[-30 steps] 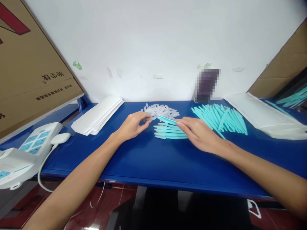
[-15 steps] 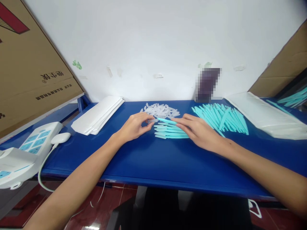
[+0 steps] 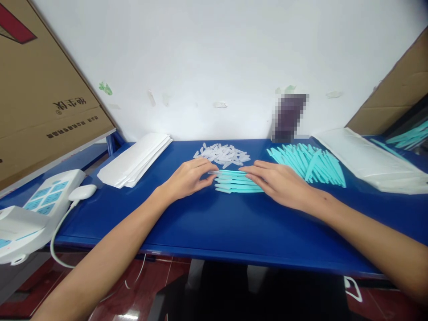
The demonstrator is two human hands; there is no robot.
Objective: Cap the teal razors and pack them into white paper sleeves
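Between my two hands lies a slim turquoise eyebrow razor [image 3: 230,172], level and just above a neat row of similar razors [image 3: 230,186] with translucent ends. My left hand [image 3: 187,179] pinches its left end, where a translucent cap seems to sit; the fingertips partly hide it. Closed around the handle at the other end are the fingers of my right hand [image 3: 276,180], which also cover the right part of the row. Right behind my hands is a heap of clear, whitish caps [image 3: 224,154]. Loose turquoise razors [image 3: 310,165] form a pile beyond my right hand.
White paper sleeves [image 3: 135,160] lie stacked on the blue table [image 3: 200,227] at left. A power strip [image 3: 50,196] with a white plug and cable stands at the left edge. Clear plastic bags [image 3: 371,165] lie at right. Cardboard [image 3: 43,76] leans at left.
The cap in my left hand and the razor in my right have come together end to end. The razor is now level and slightly lower, close over the row.
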